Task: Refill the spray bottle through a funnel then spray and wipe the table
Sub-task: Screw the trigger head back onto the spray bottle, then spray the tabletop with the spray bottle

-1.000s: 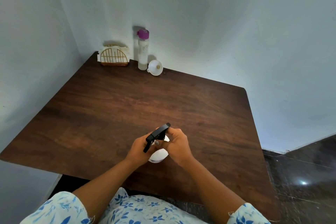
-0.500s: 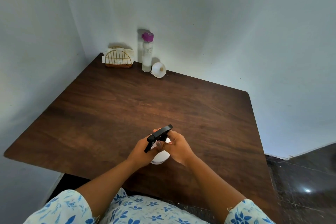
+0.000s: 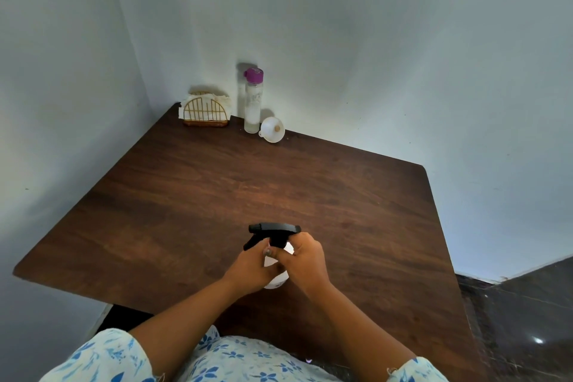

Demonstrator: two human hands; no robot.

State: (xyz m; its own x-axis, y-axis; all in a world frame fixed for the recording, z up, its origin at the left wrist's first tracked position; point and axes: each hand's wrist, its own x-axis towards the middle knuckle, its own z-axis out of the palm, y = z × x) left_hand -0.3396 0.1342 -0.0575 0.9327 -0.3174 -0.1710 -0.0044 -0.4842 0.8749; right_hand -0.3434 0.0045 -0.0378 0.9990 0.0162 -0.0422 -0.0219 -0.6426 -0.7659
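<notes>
A white spray bottle (image 3: pixel 277 280) with a black trigger head (image 3: pixel 273 231) stands on the dark wooden table (image 3: pixel 192 201) near its front edge. My left hand (image 3: pixel 251 267) wraps the bottle's body. My right hand (image 3: pixel 305 260) grips the neck just under the black head, whose nozzle points left. At the far back by the wall stand a clear bottle with a purple cap (image 3: pixel 252 101) and a white funnel (image 3: pixel 272 129) lying on its side to the right of it.
A gold wire holder with white napkins (image 3: pixel 205 112) sits in the far left corner. Walls close in the table at the left and back. Dark floor shows at the right.
The black trigger head has turned from pointing up and right to lying level with its nozzle to the left. The camera has tilted up, so the table sits lower in view.
</notes>
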